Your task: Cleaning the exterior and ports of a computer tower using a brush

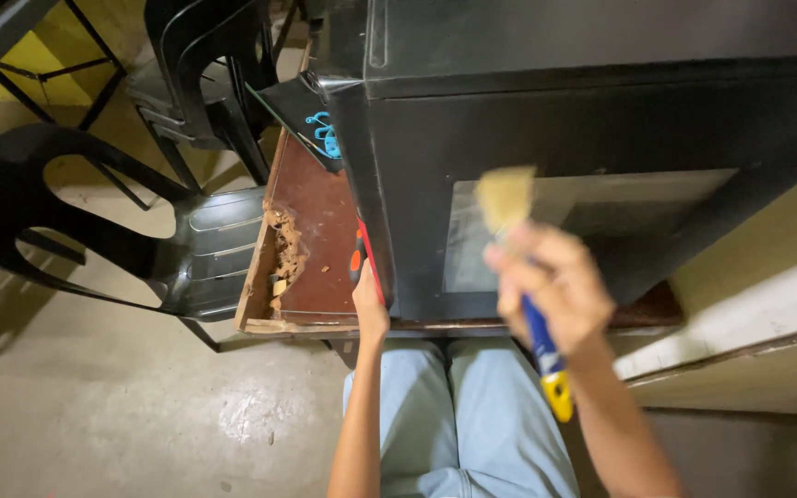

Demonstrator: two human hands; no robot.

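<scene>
A large black box-shaped appliance (592,120) with a glass window (601,212) in its front stands on a worn brown wooden table (311,231). My right hand (551,286) is closed on a paintbrush with a blue and yellow handle (546,355); its pale bristles (505,195), blurred, are up against the left part of the window. My left hand (369,300) rests at the appliance's lower left corner, fingers on its edge beside a red and orange strip (362,254). My legs in light jeans (458,415) are below.
Black plastic chairs (76,231) stand to the left of the table, another (205,74) behind. The table's left edge is chipped, with crumbled wood (283,254). A blue cord (325,134) lies near a dark panel. A pale wall ledge (749,314) runs at right.
</scene>
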